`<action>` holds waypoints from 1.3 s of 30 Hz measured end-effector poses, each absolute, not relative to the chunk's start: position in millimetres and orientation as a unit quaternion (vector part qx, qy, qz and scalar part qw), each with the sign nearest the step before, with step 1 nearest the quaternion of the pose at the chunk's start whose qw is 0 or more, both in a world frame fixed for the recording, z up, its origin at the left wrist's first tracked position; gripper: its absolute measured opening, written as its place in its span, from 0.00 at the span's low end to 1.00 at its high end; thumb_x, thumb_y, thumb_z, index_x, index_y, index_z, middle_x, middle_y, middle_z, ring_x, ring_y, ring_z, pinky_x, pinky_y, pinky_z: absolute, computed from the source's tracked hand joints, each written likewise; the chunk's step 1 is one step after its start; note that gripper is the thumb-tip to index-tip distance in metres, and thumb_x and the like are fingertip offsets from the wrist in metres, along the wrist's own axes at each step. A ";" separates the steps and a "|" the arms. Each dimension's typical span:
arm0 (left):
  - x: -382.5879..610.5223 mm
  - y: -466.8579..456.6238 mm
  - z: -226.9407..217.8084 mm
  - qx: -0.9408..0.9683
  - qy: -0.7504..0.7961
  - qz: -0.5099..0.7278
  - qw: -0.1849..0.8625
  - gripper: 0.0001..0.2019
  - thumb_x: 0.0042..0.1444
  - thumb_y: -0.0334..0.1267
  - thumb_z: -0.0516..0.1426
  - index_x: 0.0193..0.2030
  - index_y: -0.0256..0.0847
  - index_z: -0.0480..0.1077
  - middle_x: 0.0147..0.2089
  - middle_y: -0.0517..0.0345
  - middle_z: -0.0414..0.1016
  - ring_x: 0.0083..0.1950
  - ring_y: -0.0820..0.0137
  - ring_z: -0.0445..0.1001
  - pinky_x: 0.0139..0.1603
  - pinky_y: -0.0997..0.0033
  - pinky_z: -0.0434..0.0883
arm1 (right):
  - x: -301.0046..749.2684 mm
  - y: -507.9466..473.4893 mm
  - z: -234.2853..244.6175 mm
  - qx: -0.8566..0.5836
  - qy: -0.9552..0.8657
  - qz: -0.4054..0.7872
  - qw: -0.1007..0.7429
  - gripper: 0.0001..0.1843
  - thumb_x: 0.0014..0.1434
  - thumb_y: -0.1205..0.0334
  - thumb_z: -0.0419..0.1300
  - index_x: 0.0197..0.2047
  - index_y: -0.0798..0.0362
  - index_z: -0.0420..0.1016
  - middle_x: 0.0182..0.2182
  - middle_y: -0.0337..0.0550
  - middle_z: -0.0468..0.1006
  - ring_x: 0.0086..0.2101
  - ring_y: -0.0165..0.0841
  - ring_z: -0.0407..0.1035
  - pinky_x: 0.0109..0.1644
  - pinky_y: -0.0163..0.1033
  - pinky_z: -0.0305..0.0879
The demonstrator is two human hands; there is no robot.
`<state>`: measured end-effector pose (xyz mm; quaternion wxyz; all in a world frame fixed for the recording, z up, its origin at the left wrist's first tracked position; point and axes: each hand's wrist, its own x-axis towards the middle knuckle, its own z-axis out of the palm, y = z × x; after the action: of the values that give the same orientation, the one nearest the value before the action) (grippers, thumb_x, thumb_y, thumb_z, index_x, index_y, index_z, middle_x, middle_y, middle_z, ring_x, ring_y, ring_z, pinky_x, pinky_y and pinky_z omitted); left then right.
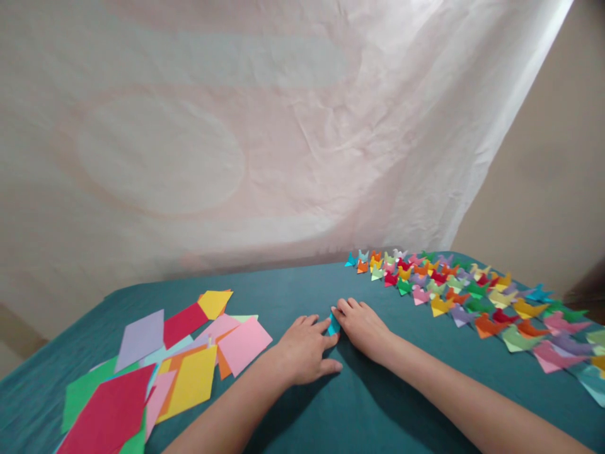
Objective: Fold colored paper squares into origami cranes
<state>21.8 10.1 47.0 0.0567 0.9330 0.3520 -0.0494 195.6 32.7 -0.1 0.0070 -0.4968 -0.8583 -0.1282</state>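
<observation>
Small blue paper piece [333, 326] sits mid-table [283, 293], between both hands: left hand [306, 348] spread, fingertips at its left edge; right hand [363, 324] curled narrow at its right edge, can't tell if pinching. Loose colored sheets [191, 381] overlap at left; rows of folded paper birds [442, 306] stand at right.

No readable text, label, brand or number. Far hanging sheet [293, 148]: large faint pinkish shapes, oval ring [66, 148] toward left, pale round-ended band [274, 60] above, reaching farther right. Too washed-out to read; letters, digits or plain pattern, cannot tell.
</observation>
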 end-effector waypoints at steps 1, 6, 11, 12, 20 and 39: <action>21.9 9.9 46.9 0.933 0.351 -0.050 0.056 0.25 0.55 0.54 0.53 0.57 0.45 0.65 0.63 0.46 0.60 0.63 0.48 0.57 0.59 0.48 0.58 | 195.3 33.3 0.6 -0.498 -0.858 -0.127 0.007 0.17 0.62 0.70 0.50 0.54 0.55 0.66 0.44 0.51 0.69 0.43 0.42 0.63 0.40 0.42 0.63; 21.2 9.9 45.5 0.933 0.352 -0.048 0.057 0.26 0.55 0.55 0.53 0.57 0.45 0.65 0.63 0.45 0.60 0.62 0.48 0.59 0.59 0.48 0.58 | 200.9 35.7 3.3 -0.500 -0.860 -0.096 0.017 0.18 0.62 0.70 0.48 0.55 0.55 0.65 0.44 0.52 0.68 0.44 0.42 0.62 0.42 0.43 0.62; 19.4 11.2 45.0 0.934 0.348 -0.049 0.067 0.27 0.56 0.56 0.51 0.58 0.46 0.64 0.63 0.45 0.60 0.62 0.47 0.58 0.58 0.46 0.59 | 224.5 47.0 -7.5 -0.461 -0.884 0.018 0.081 0.35 0.49 0.81 0.52 0.59 0.51 0.62 0.47 0.49 0.66 0.45 0.39 0.60 0.48 0.42 0.60; 19.3 11.3 45.1 0.934 0.348 -0.047 0.067 0.27 0.56 0.56 0.51 0.59 0.46 0.64 0.63 0.45 0.60 0.62 0.47 0.58 0.58 0.46 0.59 | 229.8 50.1 -10.8 -0.450 -0.886 0.050 0.102 0.38 0.47 0.83 0.50 0.60 0.50 0.61 0.47 0.49 0.66 0.46 0.37 0.60 0.49 0.41 0.60; 19.3 10.8 44.5 0.933 0.351 -0.044 0.063 0.26 0.56 0.56 0.52 0.58 0.45 0.65 0.63 0.45 0.60 0.62 0.47 0.58 0.57 0.47 0.59 | 243.5 45.4 -2.3 -0.397 -0.901 0.126 0.125 0.43 0.46 0.85 0.46 0.63 0.45 0.57 0.48 0.47 0.67 0.47 0.35 0.61 0.51 0.40 0.59; 10.3 10.8 53.9 0.936 0.327 -0.063 0.114 0.26 0.55 0.54 0.54 0.58 0.47 0.64 0.65 0.46 0.56 0.64 0.48 0.56 0.58 0.47 0.57 | 224.3 20.0 17.8 -0.430 -0.903 0.008 0.003 0.31 0.55 0.74 0.50 0.62 0.50 0.59 0.55 0.53 0.65 0.51 0.44 0.61 0.50 0.50 0.62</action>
<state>10.3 10.8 53.9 0.1138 0.9360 0.3270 -0.0628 224.3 20.0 17.8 0.0030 -0.4298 -0.9029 0.0083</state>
